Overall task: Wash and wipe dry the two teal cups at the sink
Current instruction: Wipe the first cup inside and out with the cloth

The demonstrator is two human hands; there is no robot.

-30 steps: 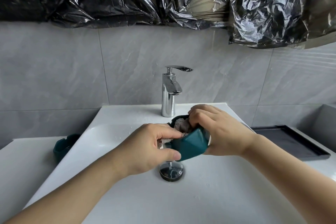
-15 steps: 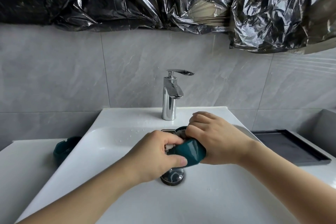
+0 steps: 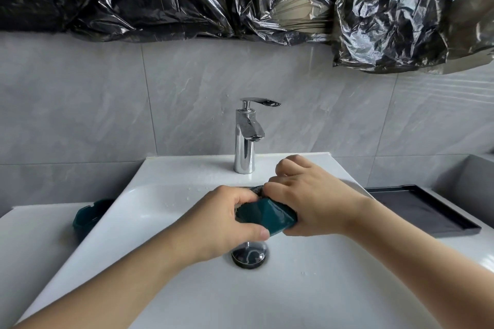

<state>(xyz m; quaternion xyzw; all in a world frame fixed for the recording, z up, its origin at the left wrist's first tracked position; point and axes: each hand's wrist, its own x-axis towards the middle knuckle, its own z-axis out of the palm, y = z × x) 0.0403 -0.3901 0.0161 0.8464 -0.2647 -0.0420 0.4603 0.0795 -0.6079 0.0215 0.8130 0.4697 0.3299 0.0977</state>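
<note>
While our left hand [image 3: 224, 222] grips the teal cup [image 3: 267, 215] above the drain [image 3: 249, 256], our right hand [image 3: 307, 203] has pushed the cloth [image 3: 256, 189] deeper; drying continues.

No text, label, brand, number or sign can be read anywhere in the view.

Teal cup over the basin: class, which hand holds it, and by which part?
Left hand grips the teal cup around its side; right hand grips the cloth at its mouth.
</note>
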